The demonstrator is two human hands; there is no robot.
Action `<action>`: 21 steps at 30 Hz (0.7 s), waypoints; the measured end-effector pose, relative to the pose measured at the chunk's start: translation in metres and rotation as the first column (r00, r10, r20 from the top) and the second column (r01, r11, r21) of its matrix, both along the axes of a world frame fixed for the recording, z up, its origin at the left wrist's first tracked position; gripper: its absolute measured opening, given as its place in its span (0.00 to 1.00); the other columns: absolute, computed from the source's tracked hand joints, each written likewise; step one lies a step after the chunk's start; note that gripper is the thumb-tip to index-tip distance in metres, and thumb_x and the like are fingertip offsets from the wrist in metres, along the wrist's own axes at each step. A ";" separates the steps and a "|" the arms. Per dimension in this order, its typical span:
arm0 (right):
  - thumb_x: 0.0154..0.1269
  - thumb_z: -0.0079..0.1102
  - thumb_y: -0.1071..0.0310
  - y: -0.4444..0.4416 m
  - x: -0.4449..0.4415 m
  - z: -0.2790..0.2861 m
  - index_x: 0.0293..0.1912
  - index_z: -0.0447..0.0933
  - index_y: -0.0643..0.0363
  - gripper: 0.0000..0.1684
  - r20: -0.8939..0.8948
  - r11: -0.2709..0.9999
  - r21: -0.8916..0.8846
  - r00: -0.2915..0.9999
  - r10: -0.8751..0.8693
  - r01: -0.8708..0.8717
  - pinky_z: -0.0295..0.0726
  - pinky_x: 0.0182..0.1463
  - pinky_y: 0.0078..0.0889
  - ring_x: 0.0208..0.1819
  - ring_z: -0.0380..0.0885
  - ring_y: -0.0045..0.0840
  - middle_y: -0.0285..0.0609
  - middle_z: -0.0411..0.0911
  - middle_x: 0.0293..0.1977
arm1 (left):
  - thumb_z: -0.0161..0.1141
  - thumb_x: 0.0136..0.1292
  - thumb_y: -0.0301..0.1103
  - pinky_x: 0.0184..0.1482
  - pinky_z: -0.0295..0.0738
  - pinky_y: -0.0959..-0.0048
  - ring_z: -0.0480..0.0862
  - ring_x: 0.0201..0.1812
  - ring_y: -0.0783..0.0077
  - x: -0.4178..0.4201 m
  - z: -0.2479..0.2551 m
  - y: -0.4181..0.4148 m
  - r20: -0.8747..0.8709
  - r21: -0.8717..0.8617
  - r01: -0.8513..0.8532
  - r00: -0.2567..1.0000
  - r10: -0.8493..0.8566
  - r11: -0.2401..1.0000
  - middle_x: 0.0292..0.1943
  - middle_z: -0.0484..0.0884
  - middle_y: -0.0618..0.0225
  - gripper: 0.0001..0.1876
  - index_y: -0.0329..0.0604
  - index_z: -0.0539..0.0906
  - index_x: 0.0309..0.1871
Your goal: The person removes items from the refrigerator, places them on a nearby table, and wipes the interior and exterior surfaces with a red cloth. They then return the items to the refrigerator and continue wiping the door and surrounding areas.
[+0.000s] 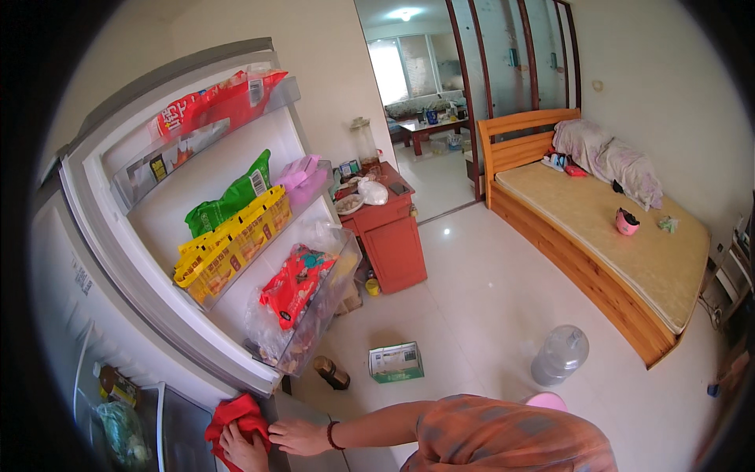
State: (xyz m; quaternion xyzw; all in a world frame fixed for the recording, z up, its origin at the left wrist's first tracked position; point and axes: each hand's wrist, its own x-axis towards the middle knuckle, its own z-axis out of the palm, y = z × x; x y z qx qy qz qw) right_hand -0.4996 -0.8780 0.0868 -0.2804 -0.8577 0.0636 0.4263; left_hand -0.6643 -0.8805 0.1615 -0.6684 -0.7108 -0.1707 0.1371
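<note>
A red cloth [240, 410] lies bunched at the lower edge of the refrigerator opening. My left hand [243, 449] presses on it with fingers spread over the fabric. Just right of it, my right hand [298, 437], with a dark bead bracelet at the wrist, has its fingertips at the cloth's edge; whether they pinch it I cannot tell. Above, the open refrigerator door [150, 236] holds a red bag [218, 103], a green bag [233, 197], yellow packets [233, 245] and a red patterned bag [298, 286] on its shelves. A bagged green vegetable [122, 430] lies inside, at lower left.
On the floor are a dark bottle [331, 373], a green-and-white box [396, 362], a clear water jug [559, 356] and part of a pink round object [547, 402]. A red cabinet [392, 253] stands behind the door, and a wooden bed [581, 283] at right.
</note>
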 end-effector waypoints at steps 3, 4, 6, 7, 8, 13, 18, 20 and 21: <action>0.64 0.60 0.64 -0.002 0.000 0.003 0.45 0.70 0.60 0.14 0.013 0.999 -0.039 1.000 0.000 0.001 0.76 0.51 0.44 0.52 0.70 0.40 0.46 0.67 0.49 | 0.68 0.51 0.34 0.61 0.67 0.40 0.67 0.67 0.47 -0.006 0.006 -0.028 0.001 0.012 -0.050 0.999 0.050 0.999 0.65 0.72 0.58 0.36 0.46 0.71 0.66; 0.64 0.60 0.64 -0.005 -0.003 0.007 0.44 0.70 0.60 0.14 0.013 0.997 -0.070 1.000 0.018 -0.017 0.77 0.50 0.44 0.52 0.71 0.40 0.46 0.68 0.48 | 0.68 0.51 0.34 0.62 0.67 0.41 0.68 0.67 0.46 -0.010 0.009 -0.041 -0.002 0.016 -0.088 0.996 0.088 0.996 0.65 0.73 0.57 0.35 0.46 0.71 0.66; 0.62 0.59 0.64 -0.018 -0.013 0.014 0.40 0.73 0.59 0.11 0.083 0.998 -0.053 0.995 0.051 -0.046 0.76 0.48 0.43 0.48 0.73 0.40 0.45 0.70 0.42 | 0.69 0.49 0.36 0.64 0.63 0.43 0.72 0.63 0.48 -0.030 0.005 -0.068 -0.031 0.119 -0.098 0.994 0.102 0.988 0.61 0.76 0.55 0.32 0.44 0.76 0.61; 0.62 0.59 0.64 -0.018 -0.010 0.017 0.39 0.74 0.59 0.10 0.032 0.996 -0.084 0.999 0.012 -0.009 0.76 0.47 0.43 0.46 0.73 0.40 0.45 0.71 0.40 | 0.69 0.48 0.38 0.65 0.61 0.44 0.74 0.62 0.49 -0.038 0.001 -0.082 -0.049 0.164 -0.114 0.991 0.123 0.980 0.59 0.78 0.53 0.30 0.44 0.78 0.58; 0.63 0.59 0.64 -0.019 -0.009 0.019 0.40 0.74 0.59 0.10 0.029 0.993 -0.115 1.000 0.009 -0.005 0.76 0.48 0.43 0.48 0.73 0.40 0.45 0.71 0.41 | 0.69 0.49 0.36 0.66 0.62 0.45 0.74 0.61 0.46 -0.042 -0.004 -0.095 -0.057 0.161 -0.084 0.994 0.095 0.983 0.59 0.78 0.51 0.29 0.42 0.78 0.57; 0.66 0.56 0.64 -0.026 0.012 0.024 0.47 0.75 0.59 0.12 0.088 0.967 -0.254 0.995 0.038 -0.014 0.76 0.55 0.41 0.54 0.73 0.39 0.47 0.73 0.48 | 0.70 0.50 0.38 0.59 0.69 0.46 0.73 0.60 0.45 -0.047 0.000 -0.158 -0.084 0.103 -0.158 0.982 0.167 0.982 0.59 0.77 0.54 0.28 0.44 0.78 0.57; 0.67 0.58 0.61 -0.019 0.010 0.016 0.52 0.73 0.59 0.18 0.050 0.998 -0.068 0.999 0.010 -0.007 0.80 0.56 0.39 0.62 0.71 0.40 0.46 0.71 0.57 | 0.70 0.50 0.44 0.58 0.67 0.41 0.69 0.65 0.50 -0.026 0.015 -0.164 -0.041 0.143 -0.188 0.980 0.195 0.972 0.62 0.74 0.55 0.30 0.47 0.78 0.57; 0.67 0.59 0.61 -0.018 0.006 0.018 0.53 0.73 0.59 0.19 0.076 0.995 -0.091 0.996 0.039 -0.032 0.81 0.56 0.39 0.63 0.70 0.39 0.45 0.71 0.57 | 0.70 0.51 0.47 0.60 0.64 0.36 0.67 0.69 0.50 -0.023 0.007 -0.135 -0.038 0.124 -0.186 0.981 0.192 0.975 0.65 0.73 0.54 0.30 0.48 0.78 0.58; 0.67 0.59 0.60 -0.016 0.007 0.020 0.53 0.73 0.59 0.19 0.085 0.996 -0.078 0.995 0.043 -0.036 0.81 0.55 0.39 0.63 0.70 0.39 0.45 0.71 0.57 | 0.69 0.52 0.48 0.62 0.62 0.34 0.66 0.70 0.50 -0.019 0.006 -0.112 -0.020 0.112 -0.176 0.984 0.179 0.978 0.66 0.72 0.53 0.30 0.48 0.78 0.58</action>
